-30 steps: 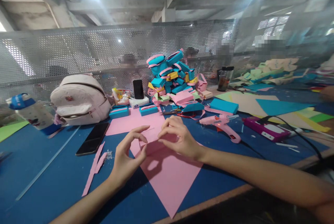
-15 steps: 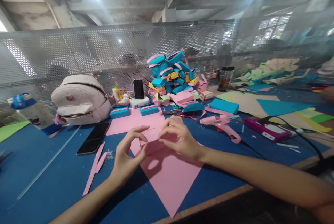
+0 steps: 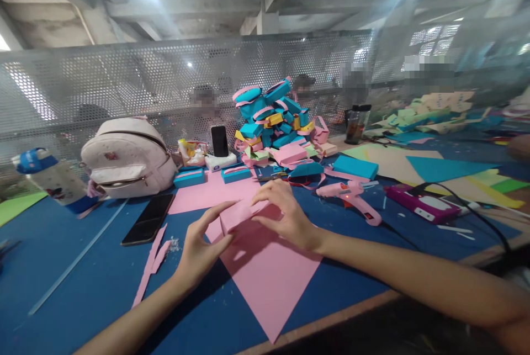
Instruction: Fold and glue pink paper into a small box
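A small folded pink paper box (image 3: 237, 216) is held between my two hands, just above a large pink paper sheet (image 3: 273, 283). My left hand (image 3: 202, 242) grips the box's left end, thumb below and fingers along the far side. On its right side, my right hand (image 3: 285, 214) has thumb and forefinger closed on the box's edge. Part of the box is hidden behind the fingers. Right of my hands lies a pink hot glue gun (image 3: 350, 197) with a small lit light. Torn pink paper strips (image 3: 151, 264) are left of the sheet.
A tall pile of blue, pink and yellow paper boxes (image 3: 277, 123) rises behind my hands. To the left are a black phone (image 3: 148, 220), a white backpack (image 3: 128, 159) and a bottle (image 3: 56, 181). A purple box (image 3: 422, 204) with cables sits at the right.
The pink paper box has tilted up and shows more of its top face. My left fingers have closed in on its end; my right hand has barely moved.
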